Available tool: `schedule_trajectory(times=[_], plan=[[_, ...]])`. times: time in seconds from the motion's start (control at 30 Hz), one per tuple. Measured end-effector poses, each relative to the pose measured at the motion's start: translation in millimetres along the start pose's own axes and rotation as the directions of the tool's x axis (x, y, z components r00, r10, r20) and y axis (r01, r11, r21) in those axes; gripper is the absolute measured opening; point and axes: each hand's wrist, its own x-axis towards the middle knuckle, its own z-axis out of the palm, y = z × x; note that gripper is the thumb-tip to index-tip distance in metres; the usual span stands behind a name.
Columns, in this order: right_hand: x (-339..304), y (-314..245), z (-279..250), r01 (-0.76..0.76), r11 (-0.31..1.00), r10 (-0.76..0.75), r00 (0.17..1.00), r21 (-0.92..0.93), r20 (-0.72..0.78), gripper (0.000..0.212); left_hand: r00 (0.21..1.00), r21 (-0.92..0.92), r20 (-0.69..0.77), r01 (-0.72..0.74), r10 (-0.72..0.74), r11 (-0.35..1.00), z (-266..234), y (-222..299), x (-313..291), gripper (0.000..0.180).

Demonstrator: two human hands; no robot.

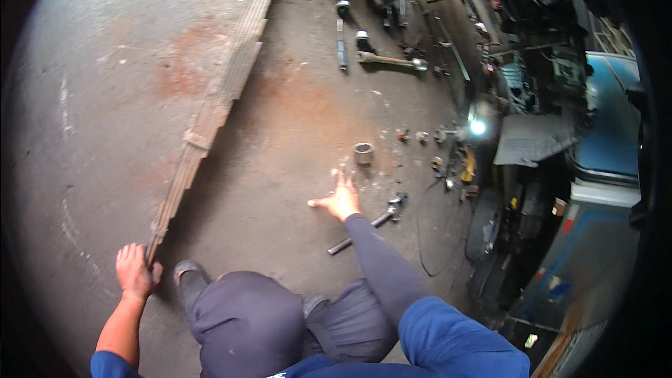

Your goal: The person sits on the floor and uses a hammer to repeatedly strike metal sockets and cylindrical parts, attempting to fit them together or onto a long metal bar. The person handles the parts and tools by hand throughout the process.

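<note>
A long stack of steel leaves, a leaf spring (pixel 210 115), slants across the concrete floor from the far middle toward me. My left hand (pixel 137 271) is closed around its near end, with the thumb on the right side. My right hand (pixel 341 198) reaches forward over the floor, thumb and fingers spread, holding nothing. Just beyond its fingertips stands a short metal ring, like a bushing (pixel 363 154), apart from the hand. Beside my right forearm lies a dark metal bar tool (pixel 371 229) with a shiny head.
Farther off lie a long-handled tool (pixel 341 38) and a wrench-like tool (pixel 392 61). Several small metal parts (pixel 422 137) are scattered right of the ring. A bright lamp (pixel 477 127) shines beside vehicle parts on the right. A thin cable (pixel 421 238) curves along the floor.
</note>
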Motion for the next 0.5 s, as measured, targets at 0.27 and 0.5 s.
schedule_trajectory(times=[0.27,0.5], plan=[[0.2,-2.7,-1.2,-0.028,0.999,0.029,0.999,-0.021,0.041,0.163,0.999,0.053,0.041,0.012,-0.015,0.999,-3.1,1.4,0.9,0.041],[3.1,2.4,-1.4,-0.01,1.0,0.011,0.999,-0.02,0.032,0.163,1.0,0.035,0.017,-0.004,0.003,0.999,-6.6,4.2,1.1,0.04]])
